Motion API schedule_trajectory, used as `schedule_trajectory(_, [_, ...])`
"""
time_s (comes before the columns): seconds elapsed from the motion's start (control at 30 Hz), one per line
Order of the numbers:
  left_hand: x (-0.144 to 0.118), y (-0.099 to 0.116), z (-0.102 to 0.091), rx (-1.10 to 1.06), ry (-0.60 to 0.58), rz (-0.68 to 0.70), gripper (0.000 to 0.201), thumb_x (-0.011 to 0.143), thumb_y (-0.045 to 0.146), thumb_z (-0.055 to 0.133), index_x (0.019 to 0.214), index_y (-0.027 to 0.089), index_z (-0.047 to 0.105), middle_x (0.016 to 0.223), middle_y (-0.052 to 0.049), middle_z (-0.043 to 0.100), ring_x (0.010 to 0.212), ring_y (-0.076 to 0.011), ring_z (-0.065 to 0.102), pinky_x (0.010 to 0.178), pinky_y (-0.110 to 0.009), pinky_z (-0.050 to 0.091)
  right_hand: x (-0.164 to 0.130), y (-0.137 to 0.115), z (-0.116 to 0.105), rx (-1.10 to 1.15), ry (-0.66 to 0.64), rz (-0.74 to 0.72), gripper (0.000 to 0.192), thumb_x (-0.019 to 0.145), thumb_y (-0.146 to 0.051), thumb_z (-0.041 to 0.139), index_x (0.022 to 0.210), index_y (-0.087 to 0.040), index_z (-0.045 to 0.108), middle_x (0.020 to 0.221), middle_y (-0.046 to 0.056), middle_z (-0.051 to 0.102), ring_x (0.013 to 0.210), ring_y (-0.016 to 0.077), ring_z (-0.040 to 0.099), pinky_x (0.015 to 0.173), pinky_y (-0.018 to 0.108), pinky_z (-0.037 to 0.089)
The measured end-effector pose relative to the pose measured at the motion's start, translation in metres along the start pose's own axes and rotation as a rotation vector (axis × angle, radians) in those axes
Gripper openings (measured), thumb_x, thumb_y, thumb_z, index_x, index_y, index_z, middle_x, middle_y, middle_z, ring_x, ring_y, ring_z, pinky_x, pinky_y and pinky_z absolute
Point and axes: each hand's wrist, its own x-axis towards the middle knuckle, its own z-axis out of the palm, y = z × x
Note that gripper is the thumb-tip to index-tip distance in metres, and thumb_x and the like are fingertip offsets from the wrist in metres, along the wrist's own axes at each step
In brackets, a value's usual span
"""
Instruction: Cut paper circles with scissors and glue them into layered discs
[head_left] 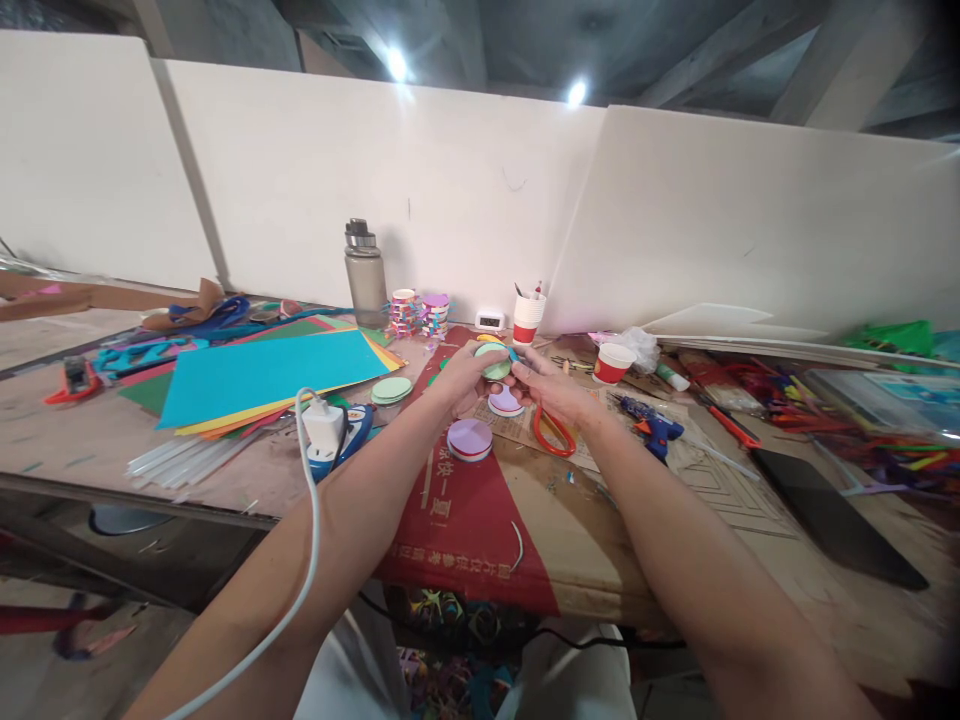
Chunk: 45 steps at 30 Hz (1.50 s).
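Note:
My left hand (466, 382) is closed around a light green paper disc (493, 362), holding it above the middle of the table. My right hand (553, 386) meets it from the other side, its thumb and fingers pinched on a short blue strip (514, 354) at the disc's edge. Just below the right hand shows an orange looped handle (555, 432); its upper part is hidden. Beneath the hands lie a purple-topped disc stack (470, 438) and another purple and white disc piece (506, 402). Light green discs (391, 390) are stacked to the left.
Coloured paper sheets (262, 375), clear glue sticks (176, 460) and a power strip (341, 440) lie left. A bottle (365, 275), two striped disc stacks (418, 315) and paper cups (529, 318) stand behind. A blue glue gun (652, 425) and dark tablet-like slab (836, 515) lie right.

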Motion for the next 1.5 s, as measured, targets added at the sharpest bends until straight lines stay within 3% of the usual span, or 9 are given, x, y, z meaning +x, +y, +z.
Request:
schedule_trajectory(0.27, [0.000, -0.005, -0.004, 0.028, 0.001, 0.000, 0.031, 0.071, 0.028, 0.076, 0.091, 0.013, 0.057, 0.062, -0.001, 0.061, 0.048, -0.0101, 0.055, 0.040, -0.018, 0.039, -0.001, 0.000, -0.011, -0.507, 0.004, -0.103, 0.056, 0.087, -0.041, 0.059, 0.137, -0.023, 0.040, 0.074, -0.004, 0.056, 0.061, 0.0117, 0.053, 0.057, 0.025, 0.042])
schedule_trajectory(0.37, [0.002, -0.007, -0.005, 0.013, -0.010, 0.012, 0.028, 0.074, 0.030, 0.073, 0.089, 0.013, 0.057, 0.062, -0.002, 0.061, 0.049, -0.0102, 0.056, 0.041, -0.018, 0.040, -0.004, -0.004, -0.008, -0.576, 0.024, -0.121, 0.049, 0.089, -0.042, 0.057, 0.131, -0.023, 0.042, 0.077, -0.003, 0.059, 0.063, 0.0126, 0.056, 0.060, 0.027, 0.045])
schedule_trajectory(0.5, [0.001, -0.003, -0.001, -0.076, 0.010, 0.002, 0.019, 0.081, 0.028, 0.060, 0.091, 0.012, 0.057, 0.067, -0.006, 0.063, 0.052, -0.0122, 0.058, 0.039, -0.018, 0.036, -0.004, -0.007, -0.001, -0.382, 0.138, -0.108, 0.038, 0.090, -0.054, 0.052, 0.111, -0.023, 0.046, 0.081, -0.001, 0.059, 0.060, 0.0115, 0.058, 0.053, 0.025, 0.043])
schedule_trajectory(0.63, [-0.001, 0.004, 0.005, -0.140, 0.018, -0.043, 0.019, 0.075, 0.015, 0.049, 0.093, 0.011, 0.055, 0.073, -0.009, 0.065, 0.052, -0.0135, 0.058, 0.036, -0.018, 0.031, 0.003, -0.004, -0.004, -0.081, 0.294, -0.129, 0.057, 0.082, -0.077, 0.043, 0.099, -0.023, 0.047, 0.070, -0.003, 0.057, 0.045, 0.0094, 0.049, 0.042, 0.024, 0.031])
schedule_trajectory(0.77, [-0.003, 0.003, 0.006, -0.134, 0.015, -0.010, 0.023, 0.072, 0.011, 0.053, 0.095, 0.011, 0.055, 0.073, -0.008, 0.065, 0.055, -0.0151, 0.061, 0.039, -0.019, 0.034, 0.008, -0.003, -0.010, 0.105, 0.313, -0.088, 0.069, 0.075, -0.088, 0.035, 0.091, -0.022, 0.050, 0.063, -0.002, 0.055, 0.041, 0.0088, 0.041, 0.039, 0.023, 0.025])
schedule_trajectory(0.9, [-0.003, -0.001, 0.005, -0.110, -0.006, 0.032, 0.020, 0.078, 0.018, 0.063, 0.095, 0.011, 0.055, 0.079, -0.010, 0.067, 0.058, -0.0143, 0.062, 0.043, -0.020, 0.037, 0.006, -0.008, -0.011, 0.201, 0.330, -0.104, 0.069, 0.074, -0.087, 0.039, 0.088, -0.021, 0.055, 0.064, -0.002, 0.050, 0.047, 0.0088, 0.042, 0.040, 0.022, 0.029])
schedule_trajectory(1.1, [-0.002, -0.003, 0.004, -0.111, 0.051, 0.019, 0.033, 0.075, 0.023, 0.070, 0.104, 0.015, 0.055, 0.083, -0.008, 0.067, 0.056, -0.0113, 0.059, 0.042, -0.017, 0.031, 0.003, -0.017, -0.009, 0.213, 0.248, -0.078, 0.065, 0.079, -0.082, 0.037, 0.086, -0.020, 0.057, 0.069, 0.000, 0.049, 0.053, 0.0109, 0.041, 0.045, 0.025, 0.036])
schedule_trajectory(1.27, [-0.004, 0.000, 0.006, -0.140, 0.051, 0.022, 0.046, 0.075, 0.021, 0.064, 0.120, 0.025, 0.052, 0.083, -0.004, 0.066, 0.055, -0.0120, 0.059, 0.042, -0.017, 0.030, 0.000, -0.022, -0.006, 0.217, 0.238, -0.060, 0.059, 0.082, -0.080, 0.036, 0.091, -0.023, 0.053, 0.067, -0.001, 0.048, 0.053, 0.0121, 0.040, 0.048, 0.026, 0.038])
schedule_trajectory(1.5, [-0.002, -0.002, 0.004, -0.239, 0.003, -0.016, 0.032, 0.081, 0.026, 0.054, 0.113, 0.022, 0.053, 0.084, -0.006, 0.067, 0.057, -0.0146, 0.060, 0.045, -0.021, 0.037, 0.005, -0.008, -0.006, 0.082, 0.325, -0.154, 0.052, 0.077, -0.073, 0.057, 0.094, -0.024, 0.050, 0.068, -0.004, 0.048, 0.053, 0.0100, 0.043, 0.047, 0.023, 0.032])
